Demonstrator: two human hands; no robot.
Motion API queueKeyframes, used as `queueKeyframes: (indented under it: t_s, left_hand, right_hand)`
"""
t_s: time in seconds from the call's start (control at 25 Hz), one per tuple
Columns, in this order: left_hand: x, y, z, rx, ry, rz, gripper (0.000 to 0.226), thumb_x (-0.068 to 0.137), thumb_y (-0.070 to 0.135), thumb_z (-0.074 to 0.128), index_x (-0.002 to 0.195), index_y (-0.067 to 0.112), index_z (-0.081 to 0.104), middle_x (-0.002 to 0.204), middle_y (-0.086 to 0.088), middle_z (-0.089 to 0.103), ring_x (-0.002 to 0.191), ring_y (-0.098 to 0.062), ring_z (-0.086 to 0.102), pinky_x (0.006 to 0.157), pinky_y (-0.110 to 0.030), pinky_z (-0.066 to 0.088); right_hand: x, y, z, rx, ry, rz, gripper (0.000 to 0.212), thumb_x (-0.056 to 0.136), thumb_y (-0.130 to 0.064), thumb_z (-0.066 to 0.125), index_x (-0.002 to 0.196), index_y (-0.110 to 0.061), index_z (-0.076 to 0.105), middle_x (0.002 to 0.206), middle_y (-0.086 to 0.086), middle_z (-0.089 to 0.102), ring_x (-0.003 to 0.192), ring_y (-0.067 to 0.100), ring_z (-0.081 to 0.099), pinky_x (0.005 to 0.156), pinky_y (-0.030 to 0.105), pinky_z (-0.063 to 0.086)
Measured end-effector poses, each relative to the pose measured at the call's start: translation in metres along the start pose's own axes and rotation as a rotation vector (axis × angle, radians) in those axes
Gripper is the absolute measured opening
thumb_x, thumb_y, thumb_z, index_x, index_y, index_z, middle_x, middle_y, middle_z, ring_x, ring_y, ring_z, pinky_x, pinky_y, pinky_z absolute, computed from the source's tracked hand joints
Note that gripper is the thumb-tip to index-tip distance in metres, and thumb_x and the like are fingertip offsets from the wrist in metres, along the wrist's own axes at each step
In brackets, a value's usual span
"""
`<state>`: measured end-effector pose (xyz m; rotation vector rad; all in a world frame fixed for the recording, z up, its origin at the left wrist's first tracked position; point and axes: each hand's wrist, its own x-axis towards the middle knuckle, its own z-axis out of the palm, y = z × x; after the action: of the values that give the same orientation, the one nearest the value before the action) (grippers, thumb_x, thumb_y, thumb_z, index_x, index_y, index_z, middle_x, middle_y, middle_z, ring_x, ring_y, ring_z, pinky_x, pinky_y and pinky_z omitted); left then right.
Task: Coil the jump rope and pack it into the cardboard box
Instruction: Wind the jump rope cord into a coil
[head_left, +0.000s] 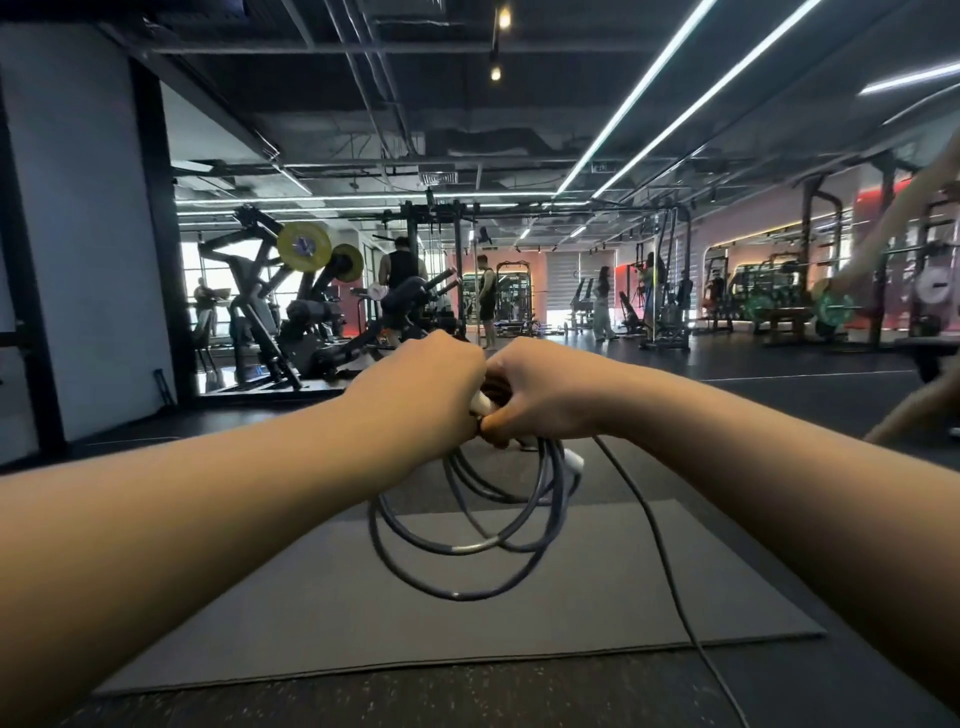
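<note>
Rope first: the jump rope (467, 545) hangs in several loose dark loops above the grey mat (675, 597), bunched at the top where both hands meet. One free strand trails away from the bundle, down across the mat's right side and out of view at the bottom edge (so the coiling looks unfinished). Just above the mat, the left hand (421, 389) is fisted around the gathered loops, and the right hand (545, 395) is closed against it, fingers pinching the same bunch beside a pale handle end (480, 402); a second pale handle (574, 462) dangles just right of the coils. The cord looks light, smooth and springy, so I'd judge it wants to uncoil the moment the grip slackens; the best hold is right at the crossing point of the loops, where the strands stack. No cardboard box shows anywhere, so packing seems a step away. Beyond the mat, weight machines (291, 312) stand to the left, and people exercise further off.
</note>
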<state>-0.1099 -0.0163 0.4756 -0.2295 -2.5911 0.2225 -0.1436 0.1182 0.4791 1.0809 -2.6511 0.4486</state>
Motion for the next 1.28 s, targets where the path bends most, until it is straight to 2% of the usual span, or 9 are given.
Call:
queueKeyframes:
  t_s: [0.2, 0.36, 0.48, 0.6, 0.68, 0.8, 0.96, 1.12, 1.28]
  left_hand:
    - [-0.007, -0.019, 0.001, 0.111, 0.058, -0.018, 0.010, 0.091, 0.027, 0.059, 0.094, 0.018, 0.056, 0.074, 0.002, 0.049, 0.077, -0.024, 0.052, 0.063, -0.033, 0.042]
    - [-0.008, -0.007, 0.004, 0.316, 0.242, 0.164, 0.030, 0.087, 0.024, 0.058, 0.116, 0.025, 0.048, 0.079, -0.002, 0.053, 0.073, -0.023, 0.047, 0.056, -0.030, 0.028]
    - [0.000, -0.009, 0.004, 0.020, -0.069, 0.255, 0.023, 0.089, 0.028, 0.062, 0.109, 0.018, 0.058, 0.098, -0.004, 0.067, 0.086, -0.024, 0.063, 0.071, -0.036, 0.050]
    - [-0.004, -0.015, 0.002, -0.224, -0.384, 0.297, 0.016, 0.097, 0.032, 0.056, 0.104, 0.019, 0.055, 0.090, 0.003, 0.067, 0.081, -0.020, 0.065, 0.076, -0.039, 0.054]
    - [-0.005, -0.012, 0.001, -0.099, -0.441, 0.340, 0.017, 0.101, 0.037, 0.048, 0.104, 0.020, 0.047, 0.085, 0.007, 0.057, 0.079, -0.018, 0.057, 0.070, -0.032, 0.047]
    - [-0.002, -0.015, 0.001, 0.180, -0.382, 0.367, 0.015, 0.103, 0.037, 0.043, 0.096, 0.024, 0.039, 0.080, 0.010, 0.043, 0.072, -0.014, 0.046, 0.066, -0.030, 0.036]
    - [-0.014, -0.056, 0.015, 0.410, -0.265, 0.313, 0.009, 0.102, 0.034, 0.038, 0.104, 0.026, 0.042, 0.097, 0.006, 0.056, 0.082, -0.018, 0.054, 0.071, -0.035, 0.049]
    - [-0.020, -0.081, 0.027, 0.250, -0.262, 0.131, 0.013, 0.100, 0.036, 0.034, 0.090, 0.032, 0.040, 0.093, 0.010, 0.055, 0.085, -0.015, 0.058, 0.081, -0.038, 0.052]
    - [-0.021, -0.104, 0.037, -0.159, -0.332, -0.065, 0.023, 0.103, 0.037, 0.046, 0.085, 0.023, 0.050, 0.080, 0.005, 0.057, 0.070, -0.013, 0.053, 0.071, -0.033, 0.048]
  right_hand:
    - [-0.010, 0.014, 0.003, -0.063, 0.027, 0.025, 0.029, 0.092, -0.033, 0.067, 0.089, -0.004, 0.069, 0.081, 0.018, 0.069, 0.063, 0.020, 0.052, 0.060, 0.034, 0.039]
    - [-0.007, 0.004, 0.012, -0.169, -0.015, -0.035, 0.031, 0.098, -0.028, 0.060, 0.072, -0.015, 0.047, 0.065, 0.001, 0.047, 0.055, 0.014, 0.039, 0.053, 0.030, 0.031]
    - [-0.006, 0.005, 0.014, -0.222, -0.017, -0.065, 0.021, 0.093, -0.029, 0.066, 0.078, -0.018, 0.056, 0.068, -0.001, 0.050, 0.058, 0.014, 0.044, 0.050, 0.023, 0.031]
    - [-0.011, 0.013, 0.017, -0.200, -0.031, -0.054, 0.027, 0.088, -0.036, 0.070, 0.074, -0.014, 0.063, 0.064, 0.003, 0.054, 0.055, 0.016, 0.042, 0.047, 0.027, 0.029]
    - [-0.014, 0.013, 0.016, -0.136, -0.074, -0.052, 0.031, 0.089, -0.037, 0.068, 0.066, -0.018, 0.060, 0.063, 0.002, 0.054, 0.054, 0.013, 0.043, 0.050, 0.026, 0.031]
    - [-0.017, 0.020, 0.009, -0.012, -0.166, -0.007, 0.040, 0.094, -0.054, 0.059, 0.087, -0.017, 0.072, 0.080, 0.007, 0.067, 0.068, 0.013, 0.054, 0.064, 0.030, 0.039]
    - [-0.026, 0.045, -0.007, -0.019, -0.020, 0.027, 0.043, 0.097, -0.056, 0.056, 0.087, -0.020, 0.077, 0.074, 0.005, 0.070, 0.060, 0.009, 0.057, 0.061, 0.024, 0.043]
    - [-0.023, 0.055, -0.006, -0.072, 0.113, 0.034, 0.053, 0.093, -0.058, 0.060, 0.065, -0.014, 0.059, 0.055, 0.002, 0.053, 0.037, 0.003, 0.044, 0.039, 0.011, 0.035]
    - [-0.027, 0.071, -0.009, 0.084, 0.217, 0.114, 0.063, 0.086, -0.070, 0.060, 0.059, -0.014, 0.050, 0.053, 0.003, 0.045, 0.042, 0.017, 0.047, 0.042, 0.027, 0.042]
